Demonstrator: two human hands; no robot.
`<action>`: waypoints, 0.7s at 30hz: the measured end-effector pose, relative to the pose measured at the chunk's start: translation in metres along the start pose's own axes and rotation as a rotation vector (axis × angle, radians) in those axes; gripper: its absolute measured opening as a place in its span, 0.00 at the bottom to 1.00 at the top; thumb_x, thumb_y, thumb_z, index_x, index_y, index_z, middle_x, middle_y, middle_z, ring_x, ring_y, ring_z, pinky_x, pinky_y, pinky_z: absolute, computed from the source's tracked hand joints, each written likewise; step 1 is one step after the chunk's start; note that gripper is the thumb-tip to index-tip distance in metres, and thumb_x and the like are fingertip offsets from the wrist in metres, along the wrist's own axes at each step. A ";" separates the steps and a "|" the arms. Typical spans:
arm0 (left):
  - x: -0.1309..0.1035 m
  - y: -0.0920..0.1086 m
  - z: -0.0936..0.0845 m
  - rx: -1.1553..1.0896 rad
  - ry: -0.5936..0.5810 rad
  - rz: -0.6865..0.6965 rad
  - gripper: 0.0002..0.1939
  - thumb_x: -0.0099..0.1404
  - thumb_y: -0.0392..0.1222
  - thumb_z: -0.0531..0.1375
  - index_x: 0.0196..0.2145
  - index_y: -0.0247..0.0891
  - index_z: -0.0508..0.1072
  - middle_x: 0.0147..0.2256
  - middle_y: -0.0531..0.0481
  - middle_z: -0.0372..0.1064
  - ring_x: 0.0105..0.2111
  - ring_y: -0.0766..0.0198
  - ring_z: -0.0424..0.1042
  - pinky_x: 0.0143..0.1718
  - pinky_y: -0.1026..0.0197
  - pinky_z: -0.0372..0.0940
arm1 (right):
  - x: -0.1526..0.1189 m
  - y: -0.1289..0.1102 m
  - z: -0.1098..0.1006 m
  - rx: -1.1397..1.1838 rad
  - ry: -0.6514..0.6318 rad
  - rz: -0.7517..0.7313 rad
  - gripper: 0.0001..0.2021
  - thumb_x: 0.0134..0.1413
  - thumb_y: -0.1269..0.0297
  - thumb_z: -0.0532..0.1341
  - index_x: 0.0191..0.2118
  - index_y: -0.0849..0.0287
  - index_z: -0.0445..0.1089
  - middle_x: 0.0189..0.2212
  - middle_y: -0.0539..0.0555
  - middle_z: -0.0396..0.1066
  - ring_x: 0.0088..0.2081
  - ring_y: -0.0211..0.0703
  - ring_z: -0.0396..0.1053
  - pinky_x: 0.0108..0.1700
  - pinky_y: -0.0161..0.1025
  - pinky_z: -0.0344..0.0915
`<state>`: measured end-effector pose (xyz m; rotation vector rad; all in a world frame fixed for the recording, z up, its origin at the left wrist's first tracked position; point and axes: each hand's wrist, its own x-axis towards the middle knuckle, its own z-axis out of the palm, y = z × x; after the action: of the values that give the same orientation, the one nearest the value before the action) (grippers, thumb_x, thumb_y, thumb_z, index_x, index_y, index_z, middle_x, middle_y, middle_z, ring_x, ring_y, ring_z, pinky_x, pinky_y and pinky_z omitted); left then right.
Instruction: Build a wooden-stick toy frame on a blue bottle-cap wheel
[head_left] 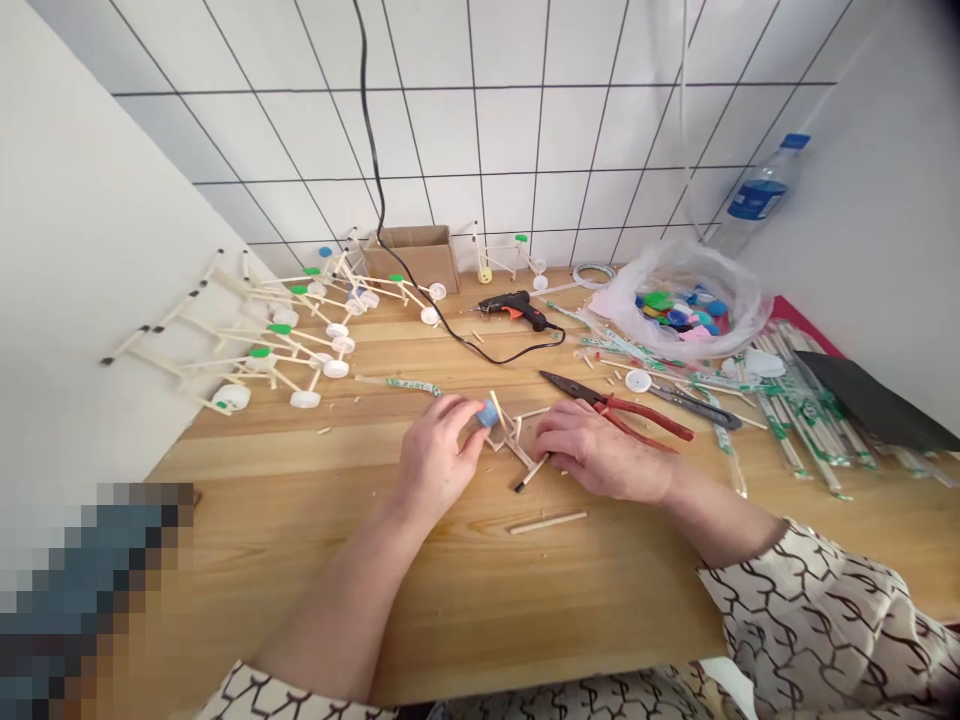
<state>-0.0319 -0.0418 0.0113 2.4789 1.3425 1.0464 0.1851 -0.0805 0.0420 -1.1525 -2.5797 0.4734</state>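
Observation:
A small frame of pale wooden sticks [517, 450] is between my two hands, low over the wooden table. My left hand [442, 450] pinches a blue bottle cap [488, 413] at the frame's left end, between thumb and forefinger. On the other side my right hand [600, 450] has its fingers closed on a stick of the frame near its black-tipped end. One loose wooden stick [548, 522] lies on the table just below the frame.
Red-handled pliers [645, 410] and a cutter [697, 405] lie beyond my right hand. Behind are a black glue gun [517, 307] with its cord, a bag of caps [679, 300] and a cardboard box [420, 260]. Several stick carts [277, 350] stand at left, wrapped chopsticks [810, 410] at right.

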 end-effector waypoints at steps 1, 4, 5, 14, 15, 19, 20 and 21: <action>0.001 0.000 0.001 0.007 -0.001 -0.001 0.09 0.59 0.35 0.60 0.39 0.38 0.74 0.38 0.46 0.73 0.40 0.58 0.72 0.42 0.57 0.68 | 0.000 0.000 0.001 -0.006 0.004 -0.001 0.11 0.53 0.80 0.56 0.36 0.59 0.73 0.36 0.55 0.71 0.42 0.45 0.63 0.46 0.44 0.58; 0.002 -0.001 0.003 0.016 -0.001 0.004 0.10 0.59 0.34 0.60 0.40 0.39 0.74 0.38 0.47 0.73 0.39 0.58 0.72 0.41 0.58 0.69 | 0.000 0.001 0.002 -0.023 0.012 -0.004 0.12 0.54 0.80 0.55 0.36 0.59 0.73 0.35 0.56 0.71 0.41 0.45 0.62 0.45 0.44 0.58; 0.003 -0.001 0.003 0.016 -0.003 0.011 0.11 0.59 0.34 0.60 0.40 0.39 0.74 0.38 0.47 0.73 0.39 0.58 0.72 0.41 0.59 0.69 | 0.000 0.000 0.002 -0.026 0.012 -0.006 0.12 0.55 0.80 0.55 0.36 0.59 0.73 0.35 0.55 0.71 0.41 0.45 0.62 0.45 0.44 0.58; 0.006 -0.003 0.010 -0.022 -0.054 0.026 0.11 0.60 0.32 0.59 0.41 0.39 0.74 0.39 0.48 0.73 0.41 0.58 0.71 0.42 0.58 0.68 | 0.001 0.000 0.002 -0.054 -0.016 -0.017 0.14 0.59 0.78 0.51 0.36 0.58 0.72 0.34 0.55 0.71 0.41 0.44 0.61 0.45 0.44 0.58; 0.006 -0.003 0.009 -0.023 -0.062 0.026 0.11 0.59 0.31 0.59 0.41 0.39 0.75 0.39 0.47 0.73 0.41 0.58 0.71 0.42 0.58 0.68 | 0.001 0.000 0.002 -0.059 -0.014 -0.021 0.14 0.58 0.78 0.51 0.36 0.58 0.72 0.34 0.55 0.71 0.41 0.44 0.61 0.45 0.44 0.58; 0.007 -0.002 0.008 -0.018 -0.066 0.029 0.11 0.59 0.31 0.58 0.40 0.38 0.74 0.39 0.47 0.73 0.41 0.58 0.71 0.42 0.57 0.68 | 0.000 -0.001 0.003 -0.067 -0.004 -0.039 0.10 0.58 0.77 0.53 0.37 0.59 0.71 0.36 0.55 0.70 0.42 0.44 0.62 0.46 0.45 0.58; 0.007 -0.002 0.008 -0.012 -0.061 0.028 0.12 0.59 0.31 0.59 0.40 0.38 0.74 0.39 0.47 0.73 0.41 0.58 0.71 0.42 0.57 0.68 | 0.000 -0.002 0.002 -0.067 -0.003 -0.045 0.10 0.58 0.76 0.53 0.37 0.59 0.70 0.37 0.56 0.70 0.43 0.45 0.62 0.47 0.45 0.58; 0.007 -0.001 0.008 -0.004 -0.056 0.026 0.12 0.59 0.31 0.59 0.41 0.38 0.74 0.39 0.47 0.73 0.41 0.57 0.70 0.41 0.57 0.68 | 0.000 -0.004 0.002 -0.067 -0.003 -0.052 0.09 0.58 0.75 0.54 0.38 0.59 0.70 0.38 0.56 0.70 0.43 0.45 0.62 0.48 0.46 0.58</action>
<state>-0.0253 -0.0341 0.0083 2.5098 1.2950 0.9757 0.1819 -0.0832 0.0414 -1.1044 -2.6390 0.3795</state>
